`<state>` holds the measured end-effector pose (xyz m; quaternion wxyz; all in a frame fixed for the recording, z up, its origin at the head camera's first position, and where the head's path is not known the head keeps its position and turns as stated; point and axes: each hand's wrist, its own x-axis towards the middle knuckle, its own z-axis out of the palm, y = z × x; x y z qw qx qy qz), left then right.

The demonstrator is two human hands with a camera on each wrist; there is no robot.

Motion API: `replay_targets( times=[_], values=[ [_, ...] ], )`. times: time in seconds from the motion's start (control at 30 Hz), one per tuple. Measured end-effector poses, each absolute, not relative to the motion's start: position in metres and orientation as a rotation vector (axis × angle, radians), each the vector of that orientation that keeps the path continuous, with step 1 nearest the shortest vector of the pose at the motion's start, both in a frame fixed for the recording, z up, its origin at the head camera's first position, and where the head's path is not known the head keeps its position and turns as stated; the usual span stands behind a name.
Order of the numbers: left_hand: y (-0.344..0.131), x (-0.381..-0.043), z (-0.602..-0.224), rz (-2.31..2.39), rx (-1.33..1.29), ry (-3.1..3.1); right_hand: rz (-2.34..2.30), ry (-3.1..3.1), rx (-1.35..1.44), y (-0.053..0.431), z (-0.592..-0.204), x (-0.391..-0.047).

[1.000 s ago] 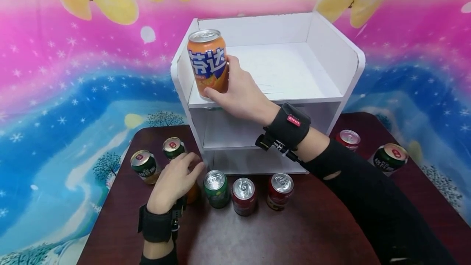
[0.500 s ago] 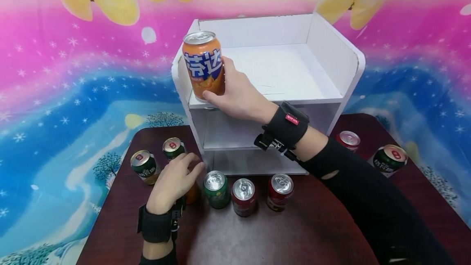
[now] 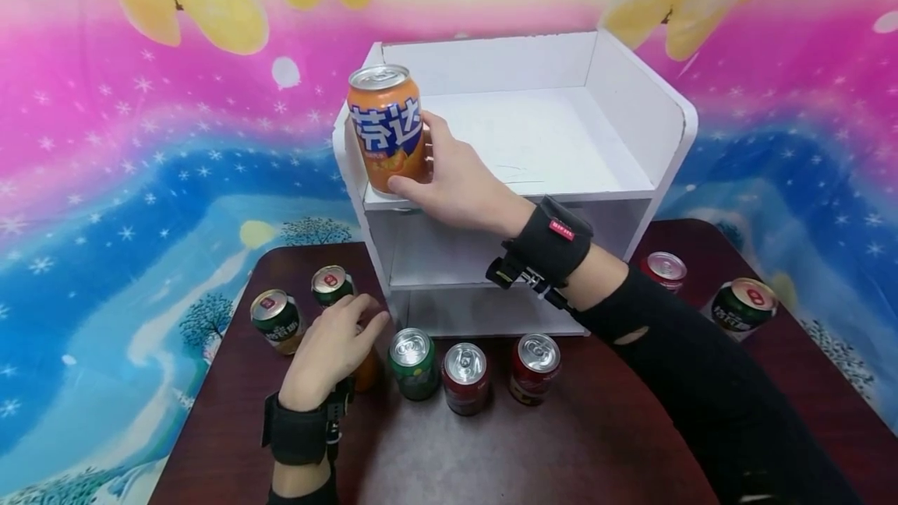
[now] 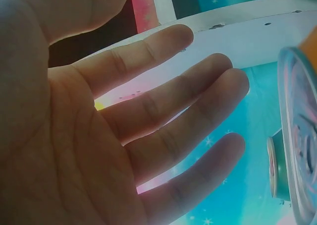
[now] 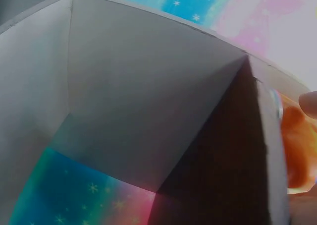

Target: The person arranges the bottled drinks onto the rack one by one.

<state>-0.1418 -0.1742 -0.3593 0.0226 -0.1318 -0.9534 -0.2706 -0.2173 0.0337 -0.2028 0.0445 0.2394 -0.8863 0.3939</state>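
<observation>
Orange can (image 3: pixel 386 131), gripped by right hand (image 3: pixel 463 181), shifted left (only slightly)

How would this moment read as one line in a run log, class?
Right hand: grips orange can | Can: upright, at front left of top shelf | Left hand: empty, near second orange can

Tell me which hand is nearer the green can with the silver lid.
Left. The left hand is just left of the green can; the right hand is higher up, holding an orange can at the upper left of the white shelf unit.
</observation>
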Motion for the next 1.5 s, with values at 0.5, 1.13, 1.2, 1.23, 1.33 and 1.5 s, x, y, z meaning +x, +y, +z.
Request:
replay_targets(
  times=[0.5, 1.13, 1.2, 1.23, 1.33, 1.5],
  values=[
    [-0.177, -0.139, -0.358, -0.830, -0.398, -2.955, 0.746, -2.588, 0.785, 0.127, -0.210, -0.174],
    [-0.198, -0.133, -0.349, -0.846, -0.441, -2.950, 0.572, -2.649, 0.607, 0.224, -0.320, -0.111],
    [-0.202, -0.133, -0.347, -0.835, -0.437, -2.960, 0.619, -2.691, 0.549, 0.231, -0.328, -0.108],
    [-0.204, -0.132, -0.347, -0.827, -0.431, -2.966, 0.646, -2.706, 0.526, 0.235, -0.332, -0.107],
    [-0.207, -0.130, -0.353, -0.814, -0.433, -2.966, 0.691, -2.754, 0.444, 0.242, -0.341, -0.103],
    [-0.212, -0.119, -0.378, -0.834, -0.442, -2.915, 0.738, -2.792, 0.379, 0.244, -0.356, -0.100]
  ],
)
